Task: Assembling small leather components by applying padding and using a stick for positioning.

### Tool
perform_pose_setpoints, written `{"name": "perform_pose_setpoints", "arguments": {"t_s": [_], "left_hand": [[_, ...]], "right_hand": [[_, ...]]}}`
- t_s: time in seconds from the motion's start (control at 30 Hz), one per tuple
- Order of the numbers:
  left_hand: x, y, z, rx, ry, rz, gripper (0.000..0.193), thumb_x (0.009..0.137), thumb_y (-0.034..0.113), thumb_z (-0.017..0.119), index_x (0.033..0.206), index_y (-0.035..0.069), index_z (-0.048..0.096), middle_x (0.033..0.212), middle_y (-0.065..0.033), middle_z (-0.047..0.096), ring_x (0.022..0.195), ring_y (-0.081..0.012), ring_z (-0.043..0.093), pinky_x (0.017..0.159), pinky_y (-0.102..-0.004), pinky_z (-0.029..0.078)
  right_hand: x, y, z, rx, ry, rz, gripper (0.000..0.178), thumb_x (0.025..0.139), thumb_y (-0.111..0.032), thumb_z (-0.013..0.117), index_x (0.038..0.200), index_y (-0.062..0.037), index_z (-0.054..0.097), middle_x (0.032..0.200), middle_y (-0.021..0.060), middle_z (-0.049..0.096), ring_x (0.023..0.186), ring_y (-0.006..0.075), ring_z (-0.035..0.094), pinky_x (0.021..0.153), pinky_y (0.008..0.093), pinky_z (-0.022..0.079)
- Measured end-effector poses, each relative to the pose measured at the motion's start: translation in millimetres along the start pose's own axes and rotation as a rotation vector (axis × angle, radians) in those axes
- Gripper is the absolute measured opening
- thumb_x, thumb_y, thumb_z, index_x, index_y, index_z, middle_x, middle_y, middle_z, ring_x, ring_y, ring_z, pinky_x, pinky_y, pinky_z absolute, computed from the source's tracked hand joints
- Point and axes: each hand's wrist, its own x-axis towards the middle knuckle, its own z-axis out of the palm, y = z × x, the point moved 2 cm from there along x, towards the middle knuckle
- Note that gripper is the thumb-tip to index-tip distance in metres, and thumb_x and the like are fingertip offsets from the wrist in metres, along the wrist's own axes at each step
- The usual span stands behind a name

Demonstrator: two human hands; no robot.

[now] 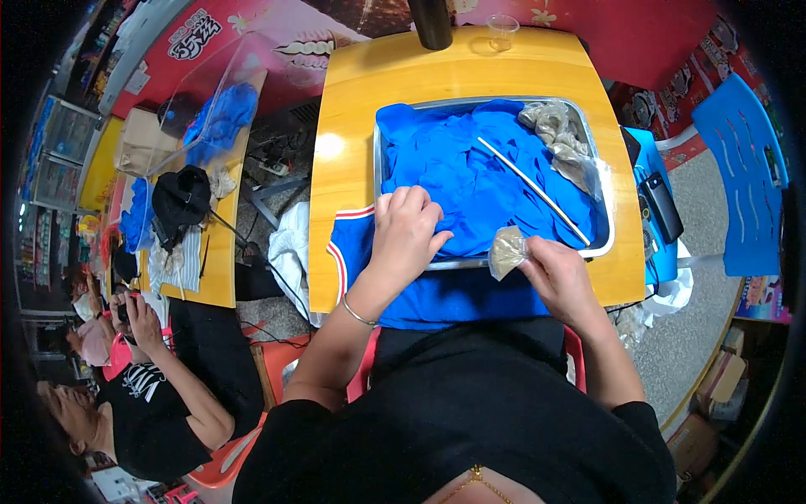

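A metal tray (610, 238) full of thin blue fabric pieces (453, 181) lies on the yellow table. At its near left corner my left hand (407, 225) is closed, fingers curled on the blue fabric, with a bit of it showing between thumb and forefinger. My right hand (557, 275) pinches a small clear plastic bag (507, 253) with grey-brown contents, held over the near edge of the tray. A white stick (534, 192) lies slantwise across the fabric. More clear bags (556, 139) of grey-brown stuff sit in the far right corner.
A blue garment (354, 228) with red and white trim spreads under the tray's near left side. A dark cylinder (431, 23) and a clear cup (502, 34) stand at the far edge. A blue chair (739, 181) is right; another person (159, 395) sits left.
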Motion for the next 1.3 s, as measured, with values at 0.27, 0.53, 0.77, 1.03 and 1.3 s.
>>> {"name": "perform_pose_setpoints", "arguments": {"t_s": [0.27, 0.53, 0.77, 1.03, 1.3], "left_hand": [[-28.0, 18.6, -14.0, -0.068, 0.188, 0.188, 0.016, 0.066, 0.006, 0.062, 0.08, 0.006, 0.056, 0.083, -0.0068, 0.053, 0.077, -0.0225, 0.053, 0.066, -0.0343, 0.042], [-54.4, 27.7, -3.5, -0.205, 0.132, 0.149, 0.022, 0.07, 0.019, 0.07, 0.084, 0.006, 0.06, 0.089, -0.0075, 0.059, 0.084, -0.024, 0.056, 0.073, -0.0358, 0.042], [-49.0, 28.6, -3.5, -0.228, 0.082, 0.023, 0.019, 0.071, 0.02, 0.07, 0.082, 0.006, 0.062, 0.081, -0.006, 0.059, 0.079, -0.024, 0.056, 0.069, -0.036, 0.041], [-44.8, 25.7, -8.5, -0.22, 0.027, 0.019, 0.017, 0.07, 0.017, 0.07, 0.082, 0.007, 0.064, 0.082, -0.0053, 0.057, 0.079, -0.023, 0.055, 0.067, -0.0355, 0.041], [-44.7, 22.0, -4.7, -0.266, 0.027, -0.007, 0.013, 0.071, 0.013, 0.068, 0.081, 0.006, 0.064, 0.08, -0.0067, 0.057, 0.078, -0.0241, 0.056, 0.069, -0.0357, 0.043]], "right_hand": [[-5.1, 1.7, -0.9, 0.076, -0.045, 0.053, 0.016, 0.078, -0.014, 0.061, 0.085, -0.0037, 0.051, 0.072, 0.0166, 0.055, 0.071, 0.0351, 0.056, 0.059, 0.0422, 0.043], [-10.6, 2.3, 6.3, 0.108, -0.016, -0.083, 0.016, 0.073, -0.009, 0.065, 0.085, -0.0034, 0.057, 0.076, 0.0132, 0.058, 0.073, 0.0325, 0.058, 0.063, 0.039, 0.046], [-15.4, 1.8, 10.4, 0.113, -0.141, -0.031, 0.024, 0.069, -0.008, 0.068, 0.09, -0.0047, 0.057, 0.082, 0.0131, 0.061, 0.077, 0.0323, 0.06, 0.066, 0.0381, 0.048], [-13.2, -1.1, 20.8, 0.179, -0.129, -0.091, 0.026, 0.07, -0.004, 0.068, 0.093, -0.0031, 0.056, 0.083, 0.013, 0.061, 0.073, 0.0294, 0.061, 0.064, 0.0345, 0.047], [-12.1, -3.5, 35.3, 0.205, -0.167, -0.12, 0.024, 0.07, -0.01, 0.068, 0.093, -0.0105, 0.063, 0.08, 0.0096, 0.064, 0.075, 0.0268, 0.062, 0.064, 0.0357, 0.049]]}}
